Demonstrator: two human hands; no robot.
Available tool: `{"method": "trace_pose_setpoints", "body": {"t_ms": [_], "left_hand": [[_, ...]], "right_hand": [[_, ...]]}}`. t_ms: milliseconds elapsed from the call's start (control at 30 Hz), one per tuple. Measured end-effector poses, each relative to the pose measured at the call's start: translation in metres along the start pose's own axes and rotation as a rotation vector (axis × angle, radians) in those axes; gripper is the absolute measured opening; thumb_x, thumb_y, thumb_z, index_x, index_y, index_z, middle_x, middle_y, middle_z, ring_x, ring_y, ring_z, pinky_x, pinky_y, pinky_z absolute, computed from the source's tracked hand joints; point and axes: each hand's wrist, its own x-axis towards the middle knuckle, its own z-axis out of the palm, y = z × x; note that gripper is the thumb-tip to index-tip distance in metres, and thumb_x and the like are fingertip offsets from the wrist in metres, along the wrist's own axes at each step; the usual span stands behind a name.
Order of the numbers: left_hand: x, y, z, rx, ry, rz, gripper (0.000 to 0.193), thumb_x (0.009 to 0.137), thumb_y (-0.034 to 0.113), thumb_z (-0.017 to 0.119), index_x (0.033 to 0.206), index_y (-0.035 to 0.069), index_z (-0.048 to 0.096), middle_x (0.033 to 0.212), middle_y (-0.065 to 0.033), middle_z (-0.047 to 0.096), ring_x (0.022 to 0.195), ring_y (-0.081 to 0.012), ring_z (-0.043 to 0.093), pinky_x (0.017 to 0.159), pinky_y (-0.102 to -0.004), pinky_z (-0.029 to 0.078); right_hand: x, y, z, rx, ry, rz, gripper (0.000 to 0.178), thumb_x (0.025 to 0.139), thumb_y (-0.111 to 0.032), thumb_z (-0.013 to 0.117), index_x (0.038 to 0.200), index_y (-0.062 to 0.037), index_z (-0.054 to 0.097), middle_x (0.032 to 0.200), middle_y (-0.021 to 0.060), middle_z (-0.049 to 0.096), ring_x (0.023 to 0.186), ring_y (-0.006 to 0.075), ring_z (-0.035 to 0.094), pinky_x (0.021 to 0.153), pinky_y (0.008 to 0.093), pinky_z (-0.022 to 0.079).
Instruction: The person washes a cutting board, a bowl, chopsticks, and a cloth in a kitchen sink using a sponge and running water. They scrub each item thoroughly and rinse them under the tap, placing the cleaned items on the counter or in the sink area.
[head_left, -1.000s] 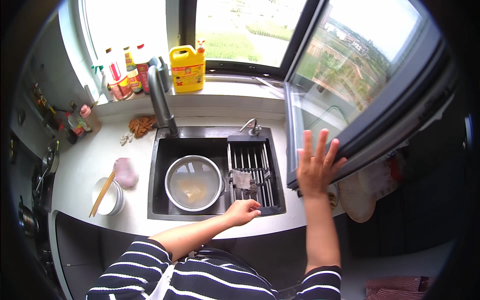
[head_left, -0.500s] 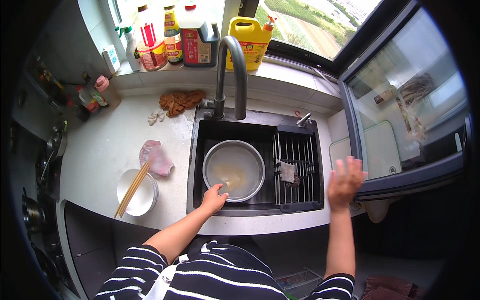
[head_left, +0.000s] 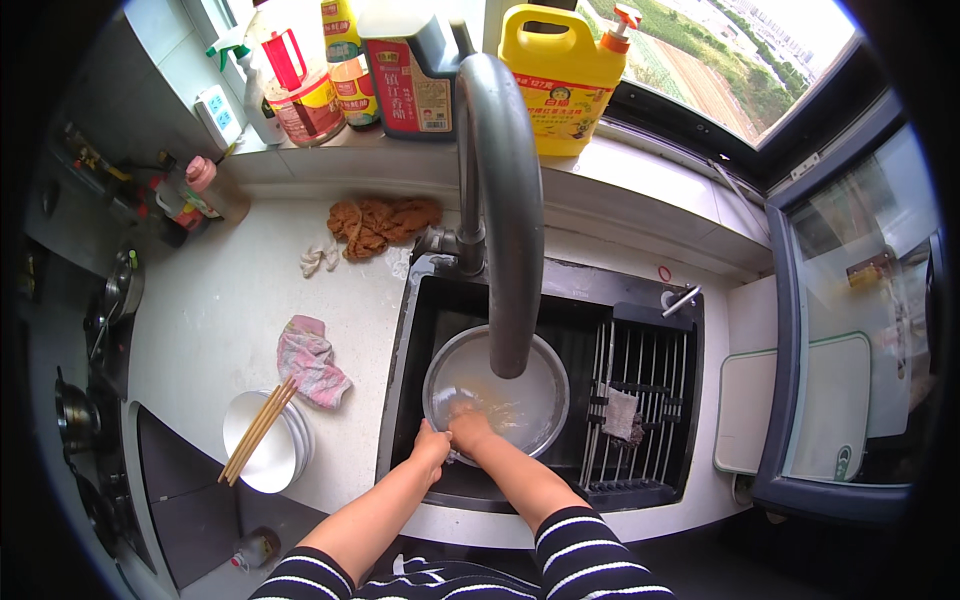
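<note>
On the desk, bowls with chopsticks stand near nine o'clock from the metal pan in the sink. The left hand seems to pinch the pan's rim with its fingers at eight o'clock. The right hand has come from near the window into the water at seven, so both hands are now occupied there; its fingers' spread I cannot tell.

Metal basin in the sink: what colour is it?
The basin is silver-grey, showing best in the head view.
</note>
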Motion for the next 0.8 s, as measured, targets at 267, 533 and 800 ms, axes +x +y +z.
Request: {"method": "trace_pose_setpoints", "body": {"t_ms": [267,533,800], "left_hand": [[-0.029,0.006,0.001,-0.191,-0.075,0.033,0.075,0.091,0.010,0.050,0.150,0.014,0.003,0.150,-0.0123,0.026,0.122,-0.0234,0.040,0.092,-0.0386,0.036],[-0.062,0.056,0.000,-0.345,-0.121,-0.131,0.077,0.091,0.011,0.049,0.150,0.017,0.000,0.153,-0.0152,0.017,0.140,-0.0316,0.019,0.109,-0.0532,0.016],[-0.053,0.037,-0.010,-0.318,-0.190,-0.046,0.078,0.090,0.009,0.050,0.150,0.014,0.001,0.153,-0.0143,0.017,0.140,-0.0287,0.020,0.110,-0.0519,0.014]], "right_hand": [[0.040,0.083,-0.076,-0.087,0.467,0.326,0.024,0.086,-0.017,0.049,0.097,-0.0066,0.067,0.109,0.0131,0.056,0.107,0.0300,0.053,0.084,0.0420,0.046],[0.060,0.108,-0.035,1.284,0.595,0.860,0.038,0.083,-0.020,0.063,0.116,-0.0014,0.056,0.119,0.0194,0.055,0.105,0.0317,0.056,0.088,0.0378,0.045],[0.041,0.005,-0.029,1.631,0.153,0.305,0.067,0.080,-0.005,0.049,0.143,0.0024,0.028,0.150,0.0147,0.028,0.140,0.0243,0.021,0.110,0.0297,0.020]]}}
